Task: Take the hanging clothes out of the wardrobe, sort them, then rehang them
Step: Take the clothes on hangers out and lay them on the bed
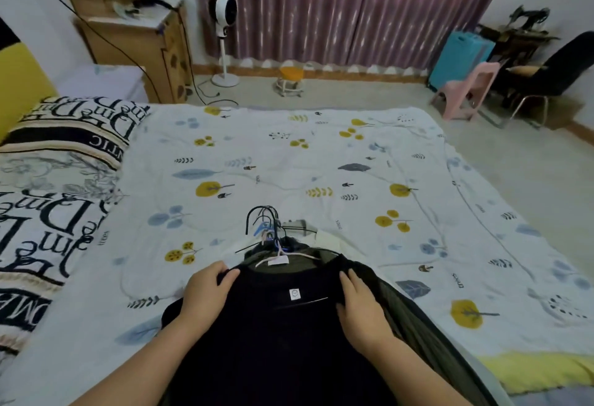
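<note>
Pile: your clothes lie stacked on the bed, hangers bunched on top.
Left hand: grasping the black top's shoulder.
Right hand: flat, released.
Hidden: lower garments.

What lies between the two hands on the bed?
In the head view, the black garment with its small white label spans between the left hand and the right hand.
</note>
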A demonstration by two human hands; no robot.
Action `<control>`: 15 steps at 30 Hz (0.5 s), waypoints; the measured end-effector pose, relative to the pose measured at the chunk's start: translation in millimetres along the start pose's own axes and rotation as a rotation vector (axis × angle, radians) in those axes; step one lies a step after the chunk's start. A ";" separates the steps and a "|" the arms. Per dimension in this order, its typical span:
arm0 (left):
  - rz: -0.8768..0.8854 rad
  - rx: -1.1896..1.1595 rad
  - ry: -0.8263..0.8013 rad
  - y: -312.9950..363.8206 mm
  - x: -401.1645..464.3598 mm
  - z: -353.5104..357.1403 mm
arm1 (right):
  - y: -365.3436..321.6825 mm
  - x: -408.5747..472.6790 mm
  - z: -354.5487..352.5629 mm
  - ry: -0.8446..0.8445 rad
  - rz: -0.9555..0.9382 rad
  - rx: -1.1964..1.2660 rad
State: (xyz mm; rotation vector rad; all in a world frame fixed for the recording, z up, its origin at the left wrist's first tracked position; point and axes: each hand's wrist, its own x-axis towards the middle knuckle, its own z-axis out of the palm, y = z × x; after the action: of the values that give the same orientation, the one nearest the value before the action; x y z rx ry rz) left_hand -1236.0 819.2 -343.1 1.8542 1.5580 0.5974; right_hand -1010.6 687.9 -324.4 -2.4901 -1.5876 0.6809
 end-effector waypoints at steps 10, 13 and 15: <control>-0.010 0.284 -0.114 -60.2 38.6 64.9 | 8.3 72.4 89.9 -0.234 0.119 -0.118; 0.175 0.506 -0.120 -76.3 19.3 71.5 | 10.0 72.5 97.8 -0.224 0.133 -0.117; 0.298 0.601 -0.184 -84.0 6.2 71.4 | 8.6 71.8 97.6 -0.233 0.137 -0.110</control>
State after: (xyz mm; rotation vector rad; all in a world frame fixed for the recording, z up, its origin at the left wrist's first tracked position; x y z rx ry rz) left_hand -1243.0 820.6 -453.3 2.5347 1.4445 0.0652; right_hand -1019.7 733.4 -436.6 -2.7051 -1.5753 0.9594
